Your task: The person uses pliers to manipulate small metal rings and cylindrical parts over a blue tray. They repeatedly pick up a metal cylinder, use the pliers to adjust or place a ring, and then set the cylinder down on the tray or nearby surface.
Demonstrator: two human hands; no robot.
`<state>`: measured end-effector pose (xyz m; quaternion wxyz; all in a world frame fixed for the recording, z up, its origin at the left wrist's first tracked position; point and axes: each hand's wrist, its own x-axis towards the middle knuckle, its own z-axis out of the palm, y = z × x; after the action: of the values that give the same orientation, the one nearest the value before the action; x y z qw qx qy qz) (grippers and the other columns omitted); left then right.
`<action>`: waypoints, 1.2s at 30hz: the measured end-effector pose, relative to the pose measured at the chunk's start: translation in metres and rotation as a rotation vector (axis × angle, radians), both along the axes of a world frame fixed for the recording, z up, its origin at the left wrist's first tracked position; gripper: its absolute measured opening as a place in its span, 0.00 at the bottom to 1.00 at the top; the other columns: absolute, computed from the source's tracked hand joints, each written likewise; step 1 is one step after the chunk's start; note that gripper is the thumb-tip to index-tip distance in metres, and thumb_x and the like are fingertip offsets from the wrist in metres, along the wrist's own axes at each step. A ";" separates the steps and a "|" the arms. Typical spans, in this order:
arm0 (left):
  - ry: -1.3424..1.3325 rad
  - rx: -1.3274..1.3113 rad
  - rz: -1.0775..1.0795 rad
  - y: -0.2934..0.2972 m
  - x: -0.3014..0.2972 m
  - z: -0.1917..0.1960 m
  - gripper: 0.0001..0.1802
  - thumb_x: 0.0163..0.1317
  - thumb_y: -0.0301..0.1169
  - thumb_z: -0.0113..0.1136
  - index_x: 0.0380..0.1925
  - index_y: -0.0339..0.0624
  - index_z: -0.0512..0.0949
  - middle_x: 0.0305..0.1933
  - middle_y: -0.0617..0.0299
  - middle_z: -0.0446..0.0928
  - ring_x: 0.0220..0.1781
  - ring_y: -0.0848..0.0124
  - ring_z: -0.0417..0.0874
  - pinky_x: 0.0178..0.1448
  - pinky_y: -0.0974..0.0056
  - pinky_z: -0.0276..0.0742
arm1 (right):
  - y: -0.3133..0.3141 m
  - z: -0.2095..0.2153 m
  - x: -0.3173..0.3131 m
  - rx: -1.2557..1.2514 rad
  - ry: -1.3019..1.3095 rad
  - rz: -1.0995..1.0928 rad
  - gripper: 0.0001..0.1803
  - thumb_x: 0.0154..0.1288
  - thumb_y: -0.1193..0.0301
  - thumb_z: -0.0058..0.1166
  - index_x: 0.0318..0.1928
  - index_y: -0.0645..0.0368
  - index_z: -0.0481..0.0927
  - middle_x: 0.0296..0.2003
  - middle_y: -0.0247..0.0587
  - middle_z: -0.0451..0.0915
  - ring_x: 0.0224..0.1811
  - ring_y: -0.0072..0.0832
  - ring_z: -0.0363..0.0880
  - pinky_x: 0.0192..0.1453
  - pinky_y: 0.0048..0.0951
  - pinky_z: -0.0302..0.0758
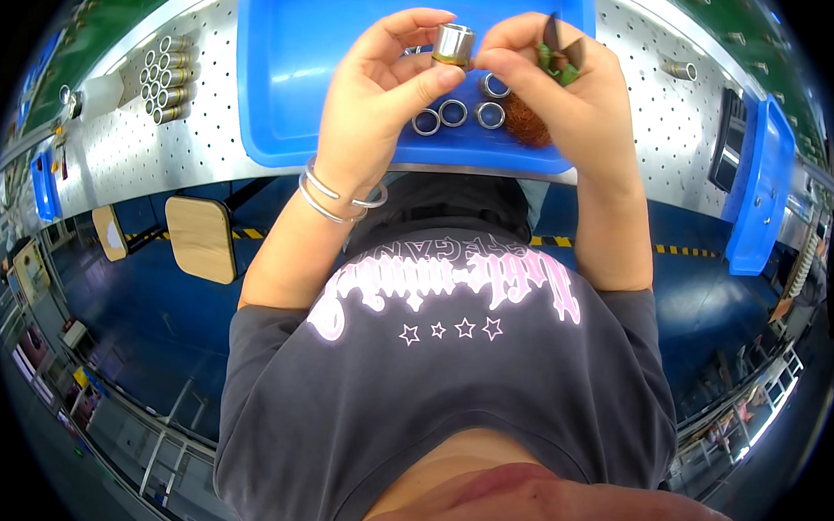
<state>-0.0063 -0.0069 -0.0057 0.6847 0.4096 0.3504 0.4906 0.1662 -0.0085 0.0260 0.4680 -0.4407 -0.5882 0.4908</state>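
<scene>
Over a blue tray (275,118), my left hand (377,85) holds a short shiny metal sleeve (455,43) between thumb and fingers. A yellowish band runs round the sleeve's lower end. My right hand (579,101) is closed beside it, thumb and forefinger pinched at that lower end; whatever is in the pinch is too small to make out. Tucked in the same hand is a small green tool (557,65) with two dark pointed parts sticking up. Below the hands, several metal rings (453,113) lie in the tray, next to a reddish-brown fibre tangle (529,125) partly hidden by my right hand.
Several metal sleeves (173,77) stand grouped on the perforated metal table (216,88) at left, near a whitish bottle (101,95). At right are a single sleeve (683,70), a dark flat device (729,143) and another blue tray (764,195). A wooden-topped stool (200,238) stands below left.
</scene>
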 end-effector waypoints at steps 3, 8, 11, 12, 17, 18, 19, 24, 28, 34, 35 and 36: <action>-0.075 -0.074 -0.028 0.002 -0.003 0.002 0.24 0.58 0.23 0.62 0.55 0.36 0.70 0.46 0.55 0.76 0.48 0.66 0.81 0.52 0.68 0.78 | -0.004 -0.002 0.010 -0.148 0.022 -0.018 0.05 0.62 0.73 0.56 0.33 0.63 0.79 0.21 0.24 0.73 0.22 0.09 0.65 0.24 0.14 0.61; -0.158 -0.195 -0.094 0.004 -0.005 0.002 0.24 0.65 0.29 0.53 0.60 0.35 0.65 0.55 0.46 0.72 0.53 0.62 0.79 0.57 0.67 0.76 | -0.006 -0.013 0.013 -0.055 0.044 -0.051 0.05 0.62 0.73 0.56 0.34 0.62 0.78 0.20 0.24 0.72 0.21 0.09 0.65 0.23 0.14 0.60; -0.177 -0.214 -0.060 0.004 -0.001 0.000 0.24 0.66 0.29 0.52 0.61 0.36 0.64 0.55 0.45 0.73 0.53 0.62 0.79 0.57 0.67 0.77 | -0.006 -0.015 0.014 -0.058 0.030 -0.055 0.05 0.62 0.73 0.57 0.34 0.62 0.78 0.21 0.24 0.73 0.22 0.09 0.66 0.24 0.14 0.62; -0.172 -0.219 -0.040 0.004 -0.001 0.000 0.24 0.66 0.29 0.52 0.61 0.36 0.64 0.54 0.46 0.73 0.53 0.62 0.79 0.57 0.67 0.77 | -0.007 -0.013 0.015 -0.087 0.019 -0.046 0.05 0.62 0.73 0.57 0.34 0.62 0.78 0.22 0.25 0.73 0.22 0.09 0.67 0.25 0.14 0.62; -0.196 -0.256 -0.083 0.006 -0.004 -0.004 0.25 0.66 0.28 0.52 0.62 0.36 0.63 0.54 0.45 0.74 0.52 0.63 0.79 0.57 0.67 0.77 | -0.008 -0.013 0.022 -0.028 -0.029 -0.051 0.05 0.62 0.73 0.57 0.34 0.64 0.79 0.23 0.27 0.75 0.25 0.11 0.69 0.29 0.14 0.66; -0.208 -0.261 -0.098 0.006 -0.004 -0.003 0.25 0.66 0.28 0.52 0.62 0.37 0.63 0.53 0.45 0.74 0.52 0.63 0.79 0.57 0.67 0.77 | -0.007 -0.014 0.027 -0.025 -0.045 -0.023 0.05 0.61 0.74 0.58 0.34 0.64 0.80 0.23 0.27 0.75 0.26 0.12 0.69 0.30 0.15 0.66; -0.154 -0.227 -0.089 0.005 -0.002 -0.002 0.26 0.65 0.28 0.52 0.63 0.37 0.62 0.53 0.46 0.74 0.52 0.63 0.79 0.57 0.67 0.76 | -0.006 -0.015 0.030 -0.021 -0.061 0.004 0.05 0.60 0.74 0.58 0.34 0.64 0.80 0.24 0.28 0.76 0.26 0.12 0.70 0.30 0.15 0.66; 0.107 -0.024 -0.100 -0.002 0.007 0.009 0.30 0.64 0.26 0.54 0.65 0.37 0.58 0.51 0.46 0.75 0.52 0.62 0.80 0.57 0.67 0.75 | 0.002 0.003 0.034 0.076 -0.433 -0.119 0.09 0.55 0.71 0.61 0.36 0.61 0.82 0.27 0.32 0.77 0.25 0.16 0.70 0.32 0.21 0.68; 0.174 0.107 -0.151 -0.005 0.010 0.007 0.32 0.62 0.25 0.57 0.65 0.37 0.57 0.50 0.47 0.76 0.52 0.62 0.79 0.57 0.65 0.75 | 0.009 0.011 0.027 -0.090 -0.296 0.023 0.07 0.60 0.72 0.56 0.36 0.61 0.81 0.28 0.32 0.79 0.31 0.19 0.74 0.37 0.23 0.70; 0.090 0.041 -0.173 -0.003 0.003 0.005 0.32 0.61 0.26 0.59 0.64 0.37 0.60 0.50 0.49 0.76 0.51 0.62 0.80 0.55 0.64 0.75 | 0.012 -0.004 0.028 -0.346 -0.032 -0.082 0.03 0.63 0.75 0.56 0.37 0.59 0.79 0.29 0.26 0.75 0.33 0.13 0.70 0.39 0.18 0.68; 0.047 0.010 -0.169 -0.002 0.002 0.005 0.31 0.61 0.26 0.59 0.63 0.38 0.61 0.49 0.49 0.76 0.50 0.62 0.80 0.55 0.65 0.76 | 0.011 -0.009 0.030 -0.318 0.004 -0.065 0.03 0.63 0.75 0.55 0.37 0.59 0.78 0.29 0.26 0.75 0.33 0.13 0.70 0.39 0.18 0.68; 0.003 -0.020 -0.166 -0.001 0.002 0.005 0.30 0.60 0.27 0.59 0.62 0.38 0.63 0.49 0.50 0.76 0.49 0.63 0.81 0.55 0.65 0.76 | 0.010 -0.014 0.031 -0.289 0.040 -0.050 0.03 0.64 0.76 0.54 0.37 0.60 0.77 0.30 0.27 0.75 0.34 0.14 0.70 0.39 0.18 0.68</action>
<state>-0.0047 -0.0079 -0.0009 0.7265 0.4311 0.3213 0.4279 0.1975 0.0018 0.0125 0.4237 -0.5080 -0.4907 0.5671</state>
